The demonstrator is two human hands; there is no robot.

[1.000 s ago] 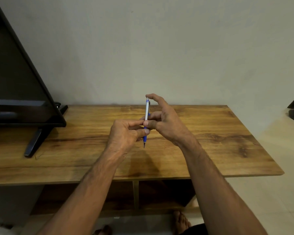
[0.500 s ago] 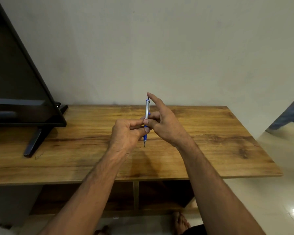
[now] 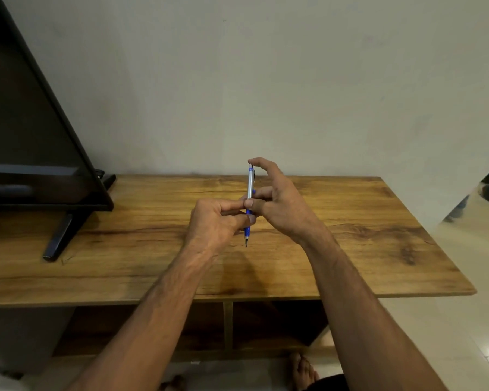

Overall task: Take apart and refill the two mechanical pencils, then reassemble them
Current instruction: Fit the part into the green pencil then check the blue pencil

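Observation:
A mechanical pencil [image 3: 249,184] with a silver barrel and blue grip stands upright above the wooden table [image 3: 350,249], its tip pointing down. My left hand [image 3: 215,221] pinches the blue grip between thumb and fingers. My right hand [image 3: 280,201] holds the barrel at mid-height with thumb and middle fingers, and its index finger curls over the pencil's top end. Only this one pencil is in view.
A black TV [image 3: 34,131] on a stand [image 3: 60,238] occupies the table's left end. A plain wall rises behind the table. Open shelves [image 3: 226,328] lie under the tabletop, and my bare foot [image 3: 302,371] rests on the tiled floor.
The two hands and the pencil have stayed almost in place. My right index finger has curled a little more over the pencil's top.

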